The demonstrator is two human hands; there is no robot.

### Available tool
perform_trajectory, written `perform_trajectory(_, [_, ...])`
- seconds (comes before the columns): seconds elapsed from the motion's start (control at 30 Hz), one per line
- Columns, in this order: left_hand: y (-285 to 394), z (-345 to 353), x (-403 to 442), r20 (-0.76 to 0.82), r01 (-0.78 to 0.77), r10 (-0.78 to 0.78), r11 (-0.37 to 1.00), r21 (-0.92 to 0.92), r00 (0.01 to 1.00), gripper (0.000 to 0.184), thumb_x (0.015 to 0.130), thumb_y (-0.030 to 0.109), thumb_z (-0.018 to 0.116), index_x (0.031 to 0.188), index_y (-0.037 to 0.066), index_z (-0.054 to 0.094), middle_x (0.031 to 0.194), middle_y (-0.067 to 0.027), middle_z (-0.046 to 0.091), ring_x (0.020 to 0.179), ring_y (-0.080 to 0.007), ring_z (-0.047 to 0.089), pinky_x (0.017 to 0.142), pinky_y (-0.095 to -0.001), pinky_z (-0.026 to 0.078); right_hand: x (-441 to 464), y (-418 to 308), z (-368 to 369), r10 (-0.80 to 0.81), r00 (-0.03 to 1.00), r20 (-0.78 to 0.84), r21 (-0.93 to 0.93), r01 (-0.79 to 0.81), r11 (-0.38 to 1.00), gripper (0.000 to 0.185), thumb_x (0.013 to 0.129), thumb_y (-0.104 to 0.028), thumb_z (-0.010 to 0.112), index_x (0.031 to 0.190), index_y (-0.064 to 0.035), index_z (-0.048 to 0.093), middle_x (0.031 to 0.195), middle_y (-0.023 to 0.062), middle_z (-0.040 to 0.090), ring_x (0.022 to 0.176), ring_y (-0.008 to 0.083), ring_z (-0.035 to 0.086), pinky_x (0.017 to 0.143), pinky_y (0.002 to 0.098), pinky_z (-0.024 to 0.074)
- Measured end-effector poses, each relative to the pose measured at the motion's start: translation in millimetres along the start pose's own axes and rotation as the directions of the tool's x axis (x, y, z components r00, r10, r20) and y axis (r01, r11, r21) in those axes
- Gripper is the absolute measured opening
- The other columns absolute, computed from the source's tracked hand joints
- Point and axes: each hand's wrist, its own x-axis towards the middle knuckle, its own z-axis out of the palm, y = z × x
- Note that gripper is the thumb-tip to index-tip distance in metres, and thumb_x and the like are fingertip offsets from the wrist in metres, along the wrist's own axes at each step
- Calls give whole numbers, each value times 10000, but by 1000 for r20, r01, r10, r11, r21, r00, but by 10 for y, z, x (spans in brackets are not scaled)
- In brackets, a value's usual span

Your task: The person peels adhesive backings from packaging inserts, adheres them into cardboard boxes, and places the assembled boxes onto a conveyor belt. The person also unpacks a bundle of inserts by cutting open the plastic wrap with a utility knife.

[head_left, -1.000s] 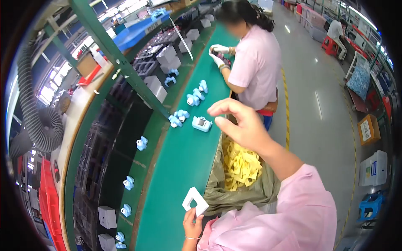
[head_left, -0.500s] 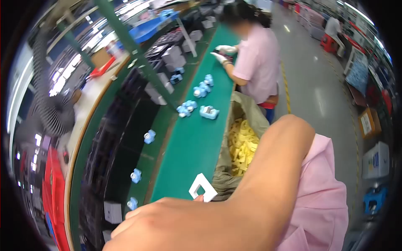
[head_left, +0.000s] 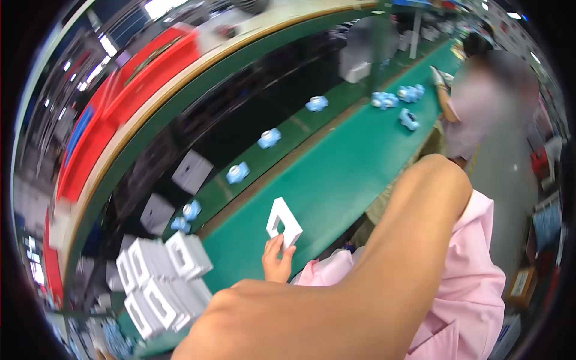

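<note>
My left hand (head_left: 277,264) pinches a white frame-shaped piece (head_left: 291,227) with a cut-out in its middle, thumb on one side and fingers on the other. It holds the piece tilted up above the green work surface (head_left: 324,186). My right forearm crosses close in front of the camera, and my right hand (head_left: 234,321) is at the bottom edge. Its back shows; the fingers are hidden or out of view. Left of my hands, several white blocks with cut-outs (head_left: 165,288) stand stacked at the near end of the surface.
Small light-blue items (head_left: 269,138) lie along a green ledge, with more (head_left: 410,120) farther down the surface. Red trays (head_left: 120,108) sit on a shelf at the left. A co-worker in a pink shirt (head_left: 477,105) is at the far right side of the surface.
My view has swung left and down, bringing the stacked white blocks into sight. The white piece is now raised more upright, and more of my left hand shows. My right arm stays across the view.
</note>
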Motion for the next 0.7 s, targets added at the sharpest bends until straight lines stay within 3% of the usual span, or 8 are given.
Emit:
perform_trajectory(0.1, [-29, -366, -40, -71, -4, 6, 1000, 18, 997, 372, 771, 62, 655, 1105, -69, 556, 1053, -135, 586, 850, -207, 540, 757, -278, 436, 169, 186, 372, -15, 997, 81, 24, 13, 1000, 118, 580, -111, 584, 606, -36, 496, 530, 71, 466, 451, 233, 367, 445, 300, 334])
perform_trajectory(0.27, [-105, -905, -91, -253, 116, -106, 993, 27, 962, 385, 745, 66, 682, 1094, -55, 574, 1063, -155, 602, 863, -242, 582, 775, -300, 470, -145, 342, 515, -35, 988, 153, 64, 25, 998, 115, 604, -98, 594, 660, -29, 521, 590, 75, 503, 493, 219, 407, 477, 288, 360])
perform_trajectory(0.33, [-164, -1041, -107, -308, 172, -236, 960, -221, 922, 393, 765, 67, 668, 1123, -51, 557, 1084, -149, 589, 872, -231, 580, 777, -294, 466, -600, 408, -31, -53, 982, 182, 93, 37, 995, 116, 614, -93, 598, 681, -26, 531, 614, 77, 517, 509, 213, 423, 490, 283, 370])
perform_trajectory(0.4, [-181, -1163, -75, -313, 148, -196, 974, -170, 929, 393, 781, 59, 654, 1142, -49, 543, 1114, -140, 567, 879, -219, 577, 769, -280, 469, -1331, 617, -967, -85, 972, 218, 149, 53, 987, 119, 624, -88, 602, 703, -23, 541, 638, 79, 532, 526, 208, 439, 503, 278, 380])
perform_trajectory(0.43, [-152, -1184, -42, -341, 89, -147, 979, -181, 929, 385, 790, 46, 641, 1151, -40, 539, 1110, -133, 554, 848, -199, 570, 738, -259, 467, -1191, 820, -1029, -105, 966, 236, 172, 65, 983, 121, 629, -85, 604, 713, -21, 546, 650, 80, 540, 535, 205, 447, 509, 276, 385])
perform_trajectory(0.5, [-8, -1239, 7, -303, 179, -250, 953, -242, 919, 374, 799, 35, 628, 1157, -25, 537, 1113, -120, 542, 813, -167, 556, 714, -245, 465, -994, 1099, -881, -128, 957, 261, 203, 75, 976, 126, 639, -80, 608, 735, -18, 556, 674, 81, 554, 551, 200, 462, 522, 271, 396])
perform_trajectory(0.6, [-12, -1222, 33, -247, 181, -256, 940, -288, 935, 317, 844, 54, 583, 1153, -1, 541, 1047, -96, 565, 791, -133, 542, 705, -257, 475, -909, 853, -400, -11, 978, 208, 67, -3, 998, 135, 653, -73, 614, 767, -14, 571, 710, 84, 576, 576, 191, 486, 542, 264, 411])
perform_trajectory(0.7, [143, -972, 169, -238, 145, -333, 807, -572, 913, 319, 853, 77, 567, 1156, -16, 529, 1068, -112, 569, 845, -160, 557, 750, -280, 471, -770, 630, 167, 140, 990, 34, -136, -134, 982, 147, 668, -65, 620, 800, -9, 586, 746, 87, 599, 601, 183, 510, 561, 257, 426])
